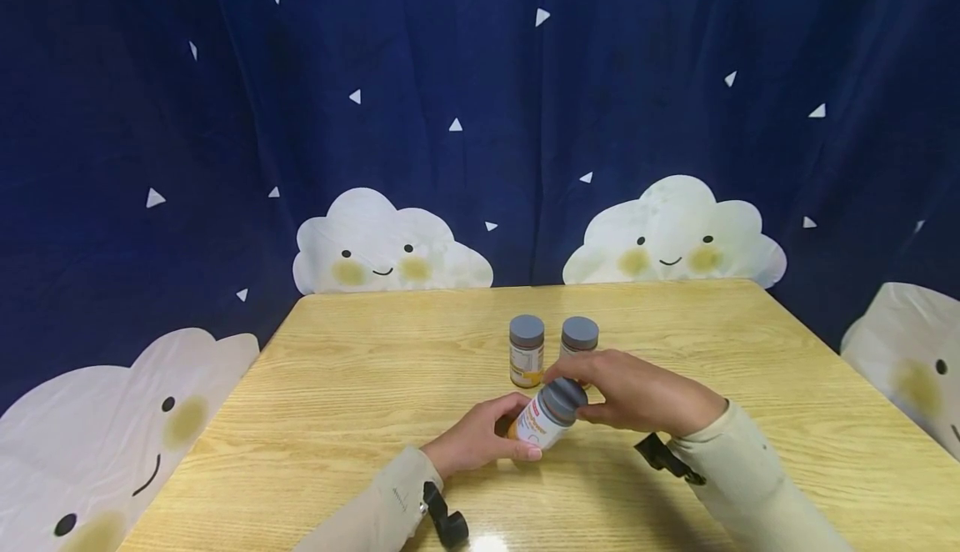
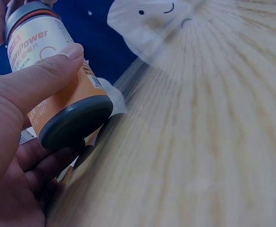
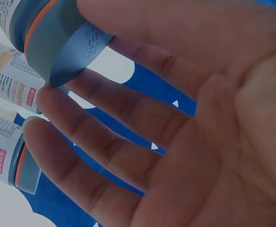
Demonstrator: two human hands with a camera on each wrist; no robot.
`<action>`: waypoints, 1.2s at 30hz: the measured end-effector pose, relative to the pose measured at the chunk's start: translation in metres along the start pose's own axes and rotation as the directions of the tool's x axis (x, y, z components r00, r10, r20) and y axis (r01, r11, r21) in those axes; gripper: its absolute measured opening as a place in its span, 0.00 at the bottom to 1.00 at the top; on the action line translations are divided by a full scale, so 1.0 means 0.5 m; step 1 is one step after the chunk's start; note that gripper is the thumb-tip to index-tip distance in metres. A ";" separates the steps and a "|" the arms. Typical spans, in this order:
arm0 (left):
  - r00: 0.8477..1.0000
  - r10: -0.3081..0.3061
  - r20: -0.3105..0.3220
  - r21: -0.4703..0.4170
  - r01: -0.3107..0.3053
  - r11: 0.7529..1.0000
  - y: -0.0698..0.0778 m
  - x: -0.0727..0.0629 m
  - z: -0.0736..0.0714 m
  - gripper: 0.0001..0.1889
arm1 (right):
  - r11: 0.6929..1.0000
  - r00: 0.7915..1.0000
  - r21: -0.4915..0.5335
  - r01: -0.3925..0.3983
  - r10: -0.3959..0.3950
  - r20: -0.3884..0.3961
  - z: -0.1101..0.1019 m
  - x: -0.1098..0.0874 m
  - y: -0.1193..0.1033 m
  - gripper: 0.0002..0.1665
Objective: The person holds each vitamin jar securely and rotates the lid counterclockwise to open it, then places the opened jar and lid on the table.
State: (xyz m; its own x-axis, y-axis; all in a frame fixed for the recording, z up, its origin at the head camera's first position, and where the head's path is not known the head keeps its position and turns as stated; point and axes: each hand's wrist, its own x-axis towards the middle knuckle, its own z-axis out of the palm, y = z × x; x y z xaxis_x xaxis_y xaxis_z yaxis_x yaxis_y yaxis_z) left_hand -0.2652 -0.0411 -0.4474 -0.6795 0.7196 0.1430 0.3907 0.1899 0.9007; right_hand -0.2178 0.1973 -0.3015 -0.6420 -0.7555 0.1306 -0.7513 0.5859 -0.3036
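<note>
A pill bottle (image 1: 542, 424) with a white and orange label is held tilted just over the table, its grey cap toward the upper right. My left hand (image 1: 483, 437) grips its body, the thumb (image 2: 48, 71) lying across the label. At the other end, my right hand (image 1: 626, 389) pinches the grey cap (image 3: 64, 45) between thumb and fingers. The cap sits on the bottle. Two similar bottles stand upright behind: one (image 1: 527, 352) on the left, the other (image 1: 580, 333) partly hidden by my right hand.
The light wood table (image 1: 360, 368) reaches back to a dark blue curtain (image 1: 420, 77) printed with clouds and triangles. Dark straps (image 1: 444, 514) circle both sleeved wrists.
</note>
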 end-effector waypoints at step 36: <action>0.999 0.033 -0.007 0.016 -0.033 0.999 0.001 0.002 0.001 0.25 | 0.979 0.979 -0.078 -0.191 0.184 -0.087 0.025 0.017 -0.003 0.19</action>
State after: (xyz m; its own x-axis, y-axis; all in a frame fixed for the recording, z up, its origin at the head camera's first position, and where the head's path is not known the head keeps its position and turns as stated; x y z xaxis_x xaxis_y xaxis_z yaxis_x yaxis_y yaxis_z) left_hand -0.2653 -0.0400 -0.4472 -0.6704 0.7210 0.1751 0.4226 0.1771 0.8888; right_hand -0.2201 0.1862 -0.3119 -0.7799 -0.6066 0.1543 -0.6249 0.7401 -0.2484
